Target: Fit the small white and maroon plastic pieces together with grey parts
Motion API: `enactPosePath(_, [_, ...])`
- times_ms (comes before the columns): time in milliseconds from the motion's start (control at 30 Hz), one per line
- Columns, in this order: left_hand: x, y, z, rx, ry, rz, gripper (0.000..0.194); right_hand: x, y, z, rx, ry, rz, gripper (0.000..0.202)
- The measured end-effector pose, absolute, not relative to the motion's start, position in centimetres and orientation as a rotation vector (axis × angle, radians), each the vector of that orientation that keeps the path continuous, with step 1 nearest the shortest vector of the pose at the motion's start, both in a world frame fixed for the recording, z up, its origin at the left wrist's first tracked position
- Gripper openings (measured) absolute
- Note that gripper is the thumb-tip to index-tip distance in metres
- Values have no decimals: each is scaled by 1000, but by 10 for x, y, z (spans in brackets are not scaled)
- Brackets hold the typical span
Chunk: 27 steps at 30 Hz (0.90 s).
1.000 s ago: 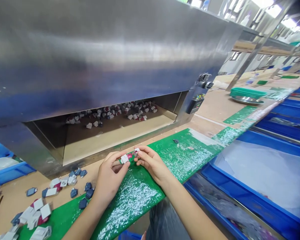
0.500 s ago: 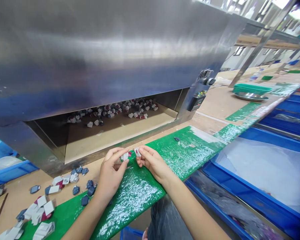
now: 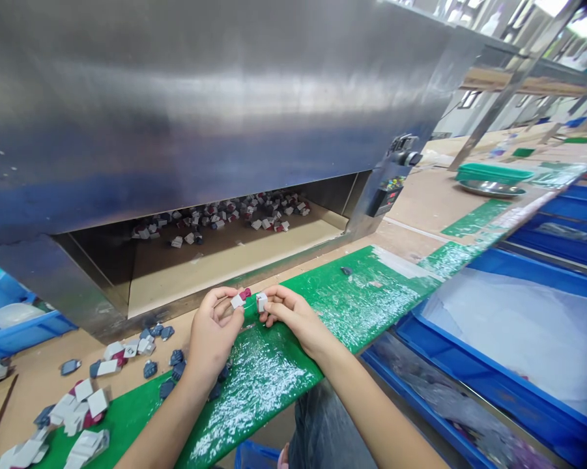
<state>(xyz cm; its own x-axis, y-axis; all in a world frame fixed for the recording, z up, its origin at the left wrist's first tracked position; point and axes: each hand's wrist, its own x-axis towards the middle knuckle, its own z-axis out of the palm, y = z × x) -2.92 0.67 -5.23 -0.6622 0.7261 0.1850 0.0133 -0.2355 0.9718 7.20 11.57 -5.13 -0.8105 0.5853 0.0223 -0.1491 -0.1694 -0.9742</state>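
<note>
The left hand pinched a white-and-maroon piece between thumb and fingers, its maroon end left bare, and the right hand gripped a white block the same way; the two stood just apart above the green mat, probably so both stayed in sight. Dark blue pieces and a loose pile lay by the left arm, seemingly for easy reach. Beyond, more pieces sat inside the metal box, perhaps kept apart.

I grip a white-and-magenta piece, a mostly white block. Loose parts: slate blue, white, magenta. Mat: green, white-mottled. Bin: blue.
</note>
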Motion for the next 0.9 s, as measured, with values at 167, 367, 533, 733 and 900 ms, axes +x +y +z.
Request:
enactPosePath(167, [-25, 7, -51, 1025, 1578, 1939, 25, 73, 114, -50, -448, -1703, 2001, 23])
enactPosePath(367, [-24, 6, -50, 1074, 1566, 1839, 31, 75, 115, -50, -433, -1718, 1924, 20])
enactPosePath(533, [-28, 4, -52, 1182, 1608, 1778, 32, 74, 116, -51, -411, -1717, 1886, 21])
enactPosePath(733, [-29, 2, -52, 1413, 1712, 1772, 30, 74, 116, -50, -429, -1775, 1753, 21])
enactPosePath(900, [-33, -2, -52, 1546, 1764, 1698, 31, 76, 117, -53, -374, -1919, 1545, 22])
